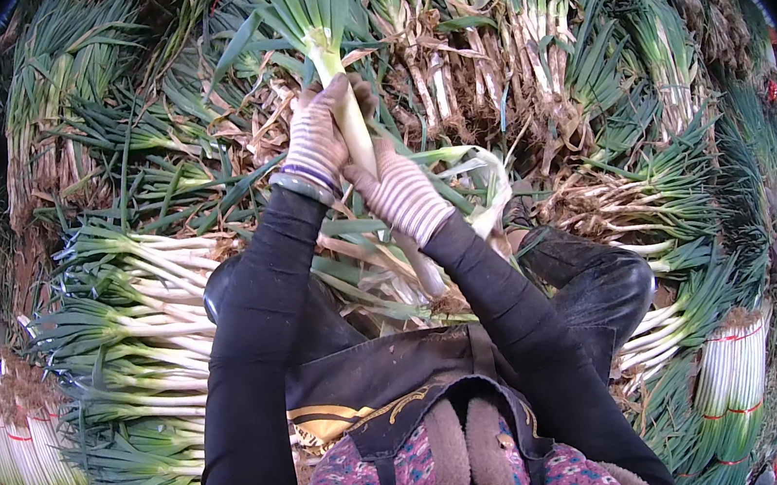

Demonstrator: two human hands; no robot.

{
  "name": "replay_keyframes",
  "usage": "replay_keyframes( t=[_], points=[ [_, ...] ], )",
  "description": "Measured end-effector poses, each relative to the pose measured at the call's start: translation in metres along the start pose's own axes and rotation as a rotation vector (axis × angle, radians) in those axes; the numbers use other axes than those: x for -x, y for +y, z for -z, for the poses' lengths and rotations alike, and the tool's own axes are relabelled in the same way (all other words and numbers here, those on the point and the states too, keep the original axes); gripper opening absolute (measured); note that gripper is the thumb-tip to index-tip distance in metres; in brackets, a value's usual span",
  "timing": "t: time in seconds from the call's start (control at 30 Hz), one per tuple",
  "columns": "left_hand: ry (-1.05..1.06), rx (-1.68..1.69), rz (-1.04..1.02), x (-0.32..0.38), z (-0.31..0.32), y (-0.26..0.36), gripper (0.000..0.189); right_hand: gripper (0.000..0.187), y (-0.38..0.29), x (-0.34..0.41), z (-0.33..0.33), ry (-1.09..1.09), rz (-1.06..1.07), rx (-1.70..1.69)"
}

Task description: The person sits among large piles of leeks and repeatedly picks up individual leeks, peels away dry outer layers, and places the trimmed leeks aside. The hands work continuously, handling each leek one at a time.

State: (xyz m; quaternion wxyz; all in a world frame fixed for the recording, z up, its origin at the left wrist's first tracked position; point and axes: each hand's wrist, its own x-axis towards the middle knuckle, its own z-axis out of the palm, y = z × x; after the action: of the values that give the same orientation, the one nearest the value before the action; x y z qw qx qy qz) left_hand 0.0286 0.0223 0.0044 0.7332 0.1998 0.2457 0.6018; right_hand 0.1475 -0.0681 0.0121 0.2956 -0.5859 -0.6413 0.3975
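A Welsh onion (353,126) with a clean white shank and fanned green leaves is held up before me, leaves pointing away. My left hand (317,134), in a striped glove with dirty fingertips, grips its upper shank. Around the lower end closes my right hand (404,185), gloved likewise, the thumb against the stalk. A pale peeled leaf (494,181) curls out beside the right hand. Below the right wrist, another onion shank (425,267) with roots lies among loose leaves. My right forearm partly hides it.
Clean white onions (172,330) lie piled at my left. Unpeeled onions with dirty roots (542,68) stand ahead, and more rooty ones (597,207) lie at right. Red-tied bundles stand at the left (29,451) and right (729,367). My bent knee (599,274) juts out at right.
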Motion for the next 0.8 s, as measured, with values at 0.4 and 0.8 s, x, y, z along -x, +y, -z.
replay_keyframes(
  t=[0.4, 0.8],
  points=[
    [0.316, -0.743, -0.179, -0.029, 0.062, 0.083, 0.037, 0.034, 0.098, 0.200, 0.038, -0.331, -0.159, 0.201],
    [0.076, -0.332, 0.050, 0.032, -0.012, -0.049, 0.021, 0.053, 0.071, 0.180, 0.030, 0.037, -0.106, -0.104]
  ],
)
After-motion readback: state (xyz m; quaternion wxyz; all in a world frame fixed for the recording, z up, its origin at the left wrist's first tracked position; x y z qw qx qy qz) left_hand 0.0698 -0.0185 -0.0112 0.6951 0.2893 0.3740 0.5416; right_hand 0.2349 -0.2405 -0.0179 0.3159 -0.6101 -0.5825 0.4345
